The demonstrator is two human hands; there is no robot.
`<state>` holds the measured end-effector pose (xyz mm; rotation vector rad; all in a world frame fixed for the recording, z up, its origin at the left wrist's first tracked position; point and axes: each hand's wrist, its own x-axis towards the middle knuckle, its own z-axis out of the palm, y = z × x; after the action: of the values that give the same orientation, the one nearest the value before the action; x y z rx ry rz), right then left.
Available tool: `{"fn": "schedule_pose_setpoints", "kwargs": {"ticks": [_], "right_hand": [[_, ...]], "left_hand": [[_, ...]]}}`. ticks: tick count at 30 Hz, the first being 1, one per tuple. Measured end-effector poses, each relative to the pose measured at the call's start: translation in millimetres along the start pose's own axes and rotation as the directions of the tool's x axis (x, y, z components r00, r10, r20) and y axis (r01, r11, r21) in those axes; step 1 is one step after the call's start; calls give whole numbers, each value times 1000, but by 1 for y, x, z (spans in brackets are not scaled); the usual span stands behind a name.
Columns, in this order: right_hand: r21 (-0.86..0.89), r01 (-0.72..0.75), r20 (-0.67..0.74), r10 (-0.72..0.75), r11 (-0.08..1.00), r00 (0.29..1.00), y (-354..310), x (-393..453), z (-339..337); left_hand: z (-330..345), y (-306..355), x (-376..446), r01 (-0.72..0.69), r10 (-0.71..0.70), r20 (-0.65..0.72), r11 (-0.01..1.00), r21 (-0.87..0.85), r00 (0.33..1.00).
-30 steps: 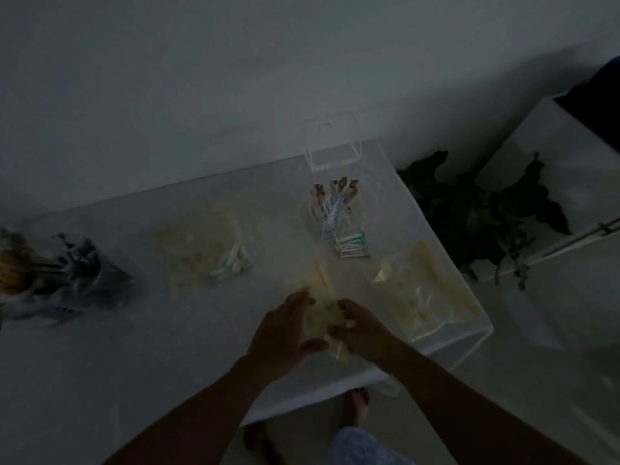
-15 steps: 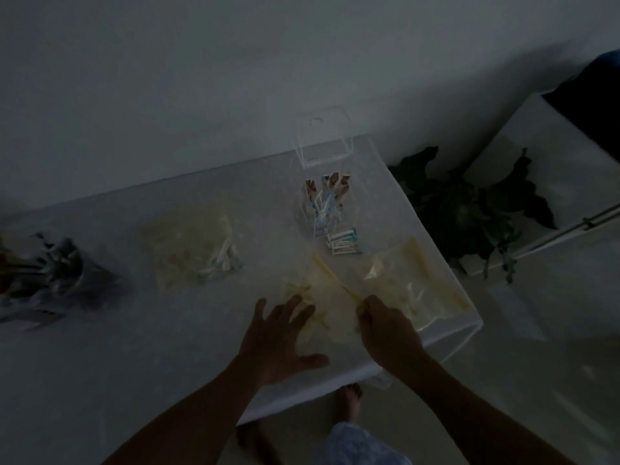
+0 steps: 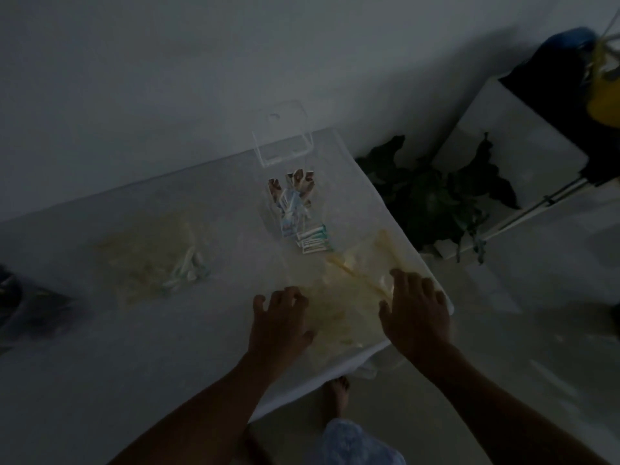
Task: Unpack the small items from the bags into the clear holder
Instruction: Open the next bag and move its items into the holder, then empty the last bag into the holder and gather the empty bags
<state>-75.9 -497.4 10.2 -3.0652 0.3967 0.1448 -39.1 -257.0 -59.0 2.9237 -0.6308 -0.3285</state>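
The scene is dim. A clear holder (image 3: 291,209) stands on the white table (image 3: 100,347) near its far right edge, lid up, with brown, blue and green-white packets in its tiers. A yellowish plastic bag (image 3: 342,313) lies flat near the table's front right corner. My left hand (image 3: 280,322) rests at that bag's left edge, fingers spread and slightly bent. My right hand (image 3: 414,312) lies over the bag's right side and a second bag (image 3: 365,256) behind it, fingers spread. A third bag (image 3: 151,260) with pale sticks lies left of centre.
A dark bundle (image 3: 27,307) sits at the table's left edge. A dark leafy plant (image 3: 432,199) stands on the floor right of the table, beside a white cabinet (image 3: 516,142). My bare foot (image 3: 335,394) shows under the table's front edge.
Both hands let go of the bag they held together and spread apart. The bag now lies flat on the table, and my right hand has moved right, over the bags by the corner.
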Motion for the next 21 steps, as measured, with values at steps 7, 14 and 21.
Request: {"fn": "schedule_pose_setpoints", "kwargs": {"ticks": [7,14,21], "right_hand": [[24,595,-48,-594,803,803,-25,20,33],[183,96,330,-153,978,932,-31,52,52],[116,152,3,-154,982,988,-63,63,28]], "left_hand": [[0,19,17,62,-79,210,994,86,975],[-11,19,24,123,-122,295,992,14,948],[-17,-50,-5,247,-282,32,776,-580,959]]}}
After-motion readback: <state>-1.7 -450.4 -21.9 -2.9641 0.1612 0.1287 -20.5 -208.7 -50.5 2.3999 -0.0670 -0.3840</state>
